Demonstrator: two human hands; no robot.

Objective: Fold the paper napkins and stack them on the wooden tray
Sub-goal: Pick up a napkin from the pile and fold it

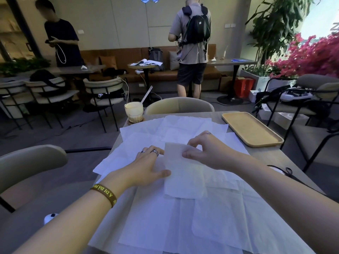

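A folded napkin (183,178) at the middle of the worktop (269,155), which is largely hidden by spread napkins (165,226), is pinched in the grip of the right hand (203,151) and pressed by the flat left hand (146,165), the wooden tray (251,129) being set at the far right corner.

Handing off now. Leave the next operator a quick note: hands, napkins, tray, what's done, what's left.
Left hand: flat, pressing the napkin at its left edge.
Right hand: pinching that napkin's top right corner, mid-fold.
Loose napkins: spread unfolded underneath and around it.
Tray: far right, nothing stacked on it.
Done: one napkin partly folded.
Left: finish this fold, put it on the tray, then fold and stack the rest.
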